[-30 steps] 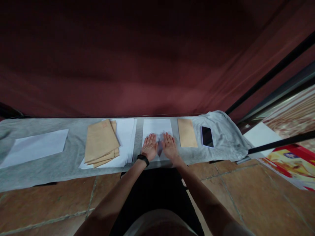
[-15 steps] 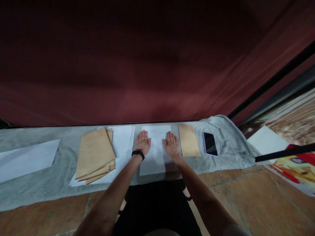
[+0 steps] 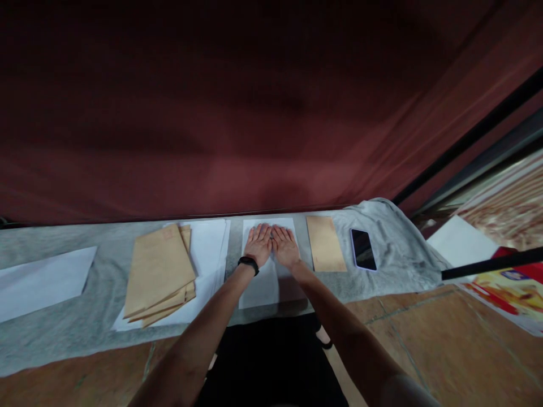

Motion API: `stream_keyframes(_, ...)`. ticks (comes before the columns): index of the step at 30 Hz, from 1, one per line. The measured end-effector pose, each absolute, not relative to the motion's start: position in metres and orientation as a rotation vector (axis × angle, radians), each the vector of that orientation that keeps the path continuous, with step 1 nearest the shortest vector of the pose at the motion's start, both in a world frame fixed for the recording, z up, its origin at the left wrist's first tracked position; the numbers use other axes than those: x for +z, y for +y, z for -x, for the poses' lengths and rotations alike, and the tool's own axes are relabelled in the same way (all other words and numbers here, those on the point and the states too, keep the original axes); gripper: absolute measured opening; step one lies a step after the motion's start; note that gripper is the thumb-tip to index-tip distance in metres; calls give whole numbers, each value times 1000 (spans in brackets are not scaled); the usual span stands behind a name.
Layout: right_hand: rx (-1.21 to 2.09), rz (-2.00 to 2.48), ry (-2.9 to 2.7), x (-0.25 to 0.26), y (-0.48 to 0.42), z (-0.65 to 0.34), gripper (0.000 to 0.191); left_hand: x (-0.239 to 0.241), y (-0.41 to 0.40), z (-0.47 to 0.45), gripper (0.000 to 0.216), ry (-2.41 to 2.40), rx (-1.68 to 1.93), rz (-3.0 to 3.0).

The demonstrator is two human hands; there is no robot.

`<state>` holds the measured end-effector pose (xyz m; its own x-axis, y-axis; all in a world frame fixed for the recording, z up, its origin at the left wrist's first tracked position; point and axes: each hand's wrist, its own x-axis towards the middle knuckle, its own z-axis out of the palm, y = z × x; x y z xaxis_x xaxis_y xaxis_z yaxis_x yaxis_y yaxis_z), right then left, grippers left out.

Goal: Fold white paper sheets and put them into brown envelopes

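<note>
A white sheet of paper (image 3: pixel 258 291) lies on a grey cloth straight in front of me. Flat on its upper part rests my left hand (image 3: pixel 258 244), fingers stretched out, a black band around the wrist. My right hand (image 3: pixel 285 245) lies flat beside it, fingers extended, and the two hands meet or nearly meet at the thumbs. Neither hand grips anything. To the right of the sheet is a single brown envelope (image 3: pixel 326 244). On the left, several brown envelopes (image 3: pixel 159 268) lie in a fanned pile on top of white papers (image 3: pixel 210 254).
The grey cloth (image 3: pixel 106 305) covers a long low surface against a dark red drape (image 3: pixel 254 141). A phone (image 3: pixel 363 249) lies right of the single envelope. Another white sheet (image 3: pixel 46 280) is far left. Black bars (image 3: pixel 492 264) and a colourful package (image 3: pixel 515 291) are at the right.
Both hands have slid inward across the sheet, from its left and right edges to its middle, where they now lie side by side. The envelopes and phone stay in place on the cloth.
</note>
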<state>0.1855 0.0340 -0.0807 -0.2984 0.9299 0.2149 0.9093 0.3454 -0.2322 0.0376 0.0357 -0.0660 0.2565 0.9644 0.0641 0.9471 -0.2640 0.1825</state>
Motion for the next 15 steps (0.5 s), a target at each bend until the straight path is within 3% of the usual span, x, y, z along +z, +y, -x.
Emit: stream_keyframes(15,56,1870,-2079,-85,63,-188,59,-70,56,-14,64,2047,247,-2221)
